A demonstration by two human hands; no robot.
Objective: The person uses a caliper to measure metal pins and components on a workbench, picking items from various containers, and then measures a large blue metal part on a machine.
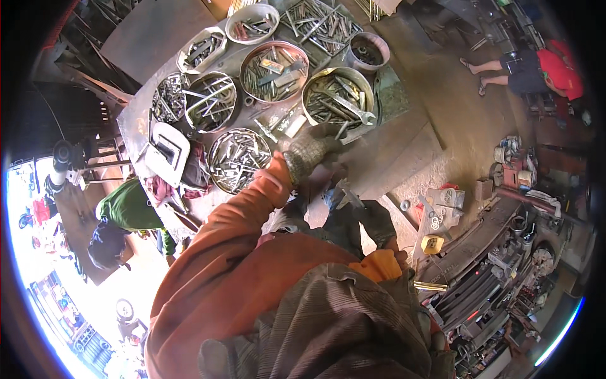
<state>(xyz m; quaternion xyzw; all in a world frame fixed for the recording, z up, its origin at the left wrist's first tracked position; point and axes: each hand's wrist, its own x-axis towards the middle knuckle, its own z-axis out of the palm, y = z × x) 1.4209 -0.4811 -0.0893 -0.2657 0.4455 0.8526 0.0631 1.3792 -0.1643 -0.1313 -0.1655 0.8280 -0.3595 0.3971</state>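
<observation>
My left hand, in a grey knit glove and orange sleeve, reaches over the near edge of the metal table. Its fingers look curled; a short dark bar end shows by the fingertips, and what they grip is hidden. Just beyond is a round tub of metal tools with a large open-end wrench across its rim. Lower and closer to my body, my right hand in a dark glove is closed around a grey metal piece, whose kind I cannot make out.
Several round tubs of bits and tools, like the silvery-filled one, crowd the table. A white C-shaped frame lies at its left. A person in green bends at left; another in red is far right. Tool-laden shelving stands right.
</observation>
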